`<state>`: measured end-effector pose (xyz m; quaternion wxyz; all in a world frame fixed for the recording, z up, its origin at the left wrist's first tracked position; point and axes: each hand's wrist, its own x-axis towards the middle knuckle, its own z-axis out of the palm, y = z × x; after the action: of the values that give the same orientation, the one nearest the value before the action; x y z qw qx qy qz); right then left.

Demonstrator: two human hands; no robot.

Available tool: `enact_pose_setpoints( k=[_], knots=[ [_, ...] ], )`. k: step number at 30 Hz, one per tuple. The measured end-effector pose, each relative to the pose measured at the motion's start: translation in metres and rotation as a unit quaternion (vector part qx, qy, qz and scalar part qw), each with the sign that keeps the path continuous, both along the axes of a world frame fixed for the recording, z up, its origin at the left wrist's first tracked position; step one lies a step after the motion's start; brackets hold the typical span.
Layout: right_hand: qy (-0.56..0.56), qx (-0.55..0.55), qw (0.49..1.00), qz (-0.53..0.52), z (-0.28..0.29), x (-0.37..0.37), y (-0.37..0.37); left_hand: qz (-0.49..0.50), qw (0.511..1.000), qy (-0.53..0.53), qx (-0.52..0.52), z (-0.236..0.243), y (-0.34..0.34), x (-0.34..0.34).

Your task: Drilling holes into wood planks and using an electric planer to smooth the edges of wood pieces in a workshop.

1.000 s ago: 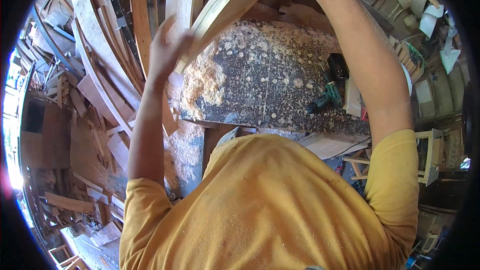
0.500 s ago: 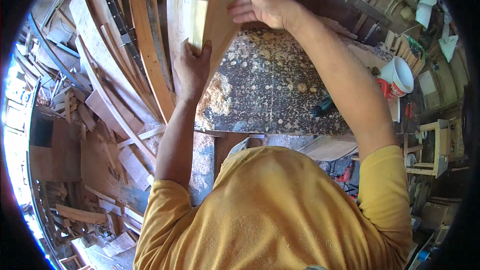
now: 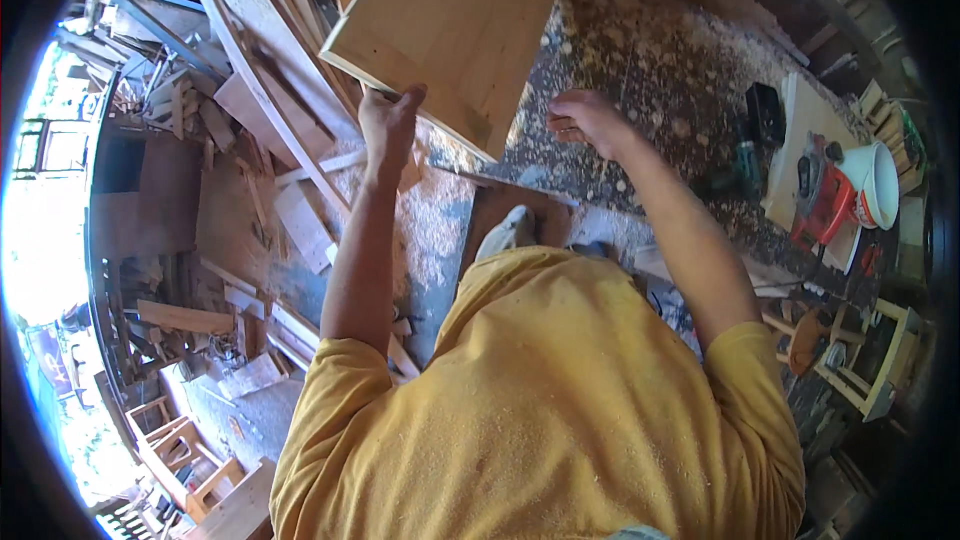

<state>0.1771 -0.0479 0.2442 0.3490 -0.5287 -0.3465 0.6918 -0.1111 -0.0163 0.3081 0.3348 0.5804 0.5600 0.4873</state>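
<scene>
Though broad, panel (image 3: 455, 35) partly beyond view

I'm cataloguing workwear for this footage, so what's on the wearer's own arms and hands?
The left short mustard-yellow cloth sleeve and the right one match the loose shirt, which is flecked with pale specks. Both forearms are bare below the sleeves. The left hand and right hand wear no gloves; whether there is a ring is too small to tell.
</scene>
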Motion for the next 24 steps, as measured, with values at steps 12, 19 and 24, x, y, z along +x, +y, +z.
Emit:
enact_pose_setpoints(
  k=[12, 19, 24],
  knots=[
    [-0.332, 0.458, 0.824, 0.035, -0.063, -0.094, -0.044, -0.040, 0.996, -0.035, -0.070, -0.022, -0.021, -0.004],
    [-0.407, 0.416, 0.811, 0.065, -0.096, -0.106, -0.071, -0.007, 0.993, -0.106, -0.057, -0.018, -0.020, 0.010],
    [-0.397, 0.432, 0.808, 0.059, -0.097, -0.110, -0.073, 0.010, 0.996, -0.058, -0.073, -0.015, -0.022, 0.009]
  ],
)
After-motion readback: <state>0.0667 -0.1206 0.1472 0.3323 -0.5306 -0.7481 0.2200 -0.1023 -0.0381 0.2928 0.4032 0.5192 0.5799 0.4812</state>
